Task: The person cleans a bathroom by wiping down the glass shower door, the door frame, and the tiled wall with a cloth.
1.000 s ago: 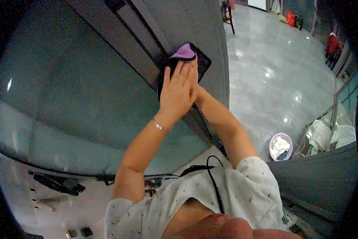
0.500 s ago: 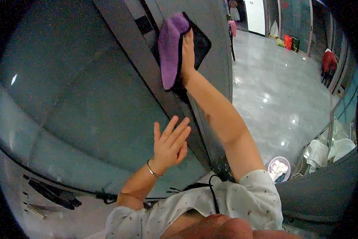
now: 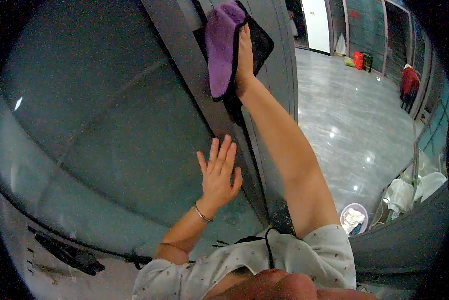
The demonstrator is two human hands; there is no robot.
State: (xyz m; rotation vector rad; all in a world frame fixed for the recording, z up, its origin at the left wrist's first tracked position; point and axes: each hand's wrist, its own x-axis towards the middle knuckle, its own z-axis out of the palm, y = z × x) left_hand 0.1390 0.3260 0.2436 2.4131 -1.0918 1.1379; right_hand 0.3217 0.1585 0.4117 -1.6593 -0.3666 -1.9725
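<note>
hand and cloth check: right hand on cloth, left hand bare

1. my right hand (image 3: 245, 60) lies against a purple and black cloth (image 3: 222, 50), fingers straight along it. a purple flap covers part of the hand, so i cannot tell whether the fingers grip the cloth.
2. the cloth is at the top of the view, over the grey panel (image 3: 279, 80) and the strip (image 3: 184, 65) beside the dark glass (image 3: 109, 125). its purple part is left of my fingers, its black part mostly to the right.
3. my left hand (image 3: 218, 182) is open and holds nothing, with its fingers apart. it is over the edge of the glass, well apart from the cloth; contact with the surface cannot be confirmed. 1 bracelet (image 3: 202, 215) sits on that wrist.
4. surroundings: a basin (image 3: 366, 220) containing white fabric (image 3: 353, 217) stands on the shiny floor (image 3: 344, 115) at right. a red bag (image 3: 358, 60) stands farther off, near a white door (image 3: 318, 25).
</note>
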